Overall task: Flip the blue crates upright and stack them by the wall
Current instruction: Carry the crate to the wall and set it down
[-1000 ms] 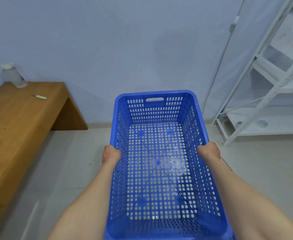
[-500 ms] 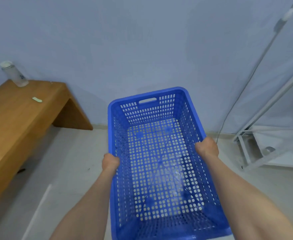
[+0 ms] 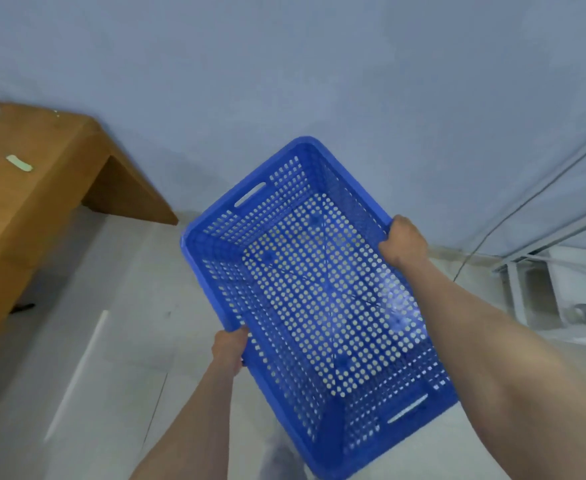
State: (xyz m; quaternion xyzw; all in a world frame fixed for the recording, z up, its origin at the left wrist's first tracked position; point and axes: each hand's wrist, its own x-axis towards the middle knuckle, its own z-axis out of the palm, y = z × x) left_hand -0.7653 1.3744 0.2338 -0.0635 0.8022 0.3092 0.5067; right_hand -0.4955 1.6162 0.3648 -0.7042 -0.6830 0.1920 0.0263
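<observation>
One blue perforated crate [image 3: 319, 306] is held upright in the air in front of me, its open side up and its far end turned to the left toward the wall. My left hand [image 3: 229, 348] grips its left long rim. On the opposite long rim sits my right hand [image 3: 402, 242], closed around the edge. The crate is empty. No other crate shows.
A wooden bench [image 3: 18, 209] stands at the left against the pale blue wall [image 3: 284, 81], with a small green item [image 3: 19, 163] on it. A white metal shelf [image 3: 554, 289] stands at the right, a cable [image 3: 513, 216] running down the wall beside it. Bare floor lies between them.
The crate has swung counter-clockwise and tilted, its far end now pointing left. The view has turned and dipped, so the shelf has slid toward the right edge.
</observation>
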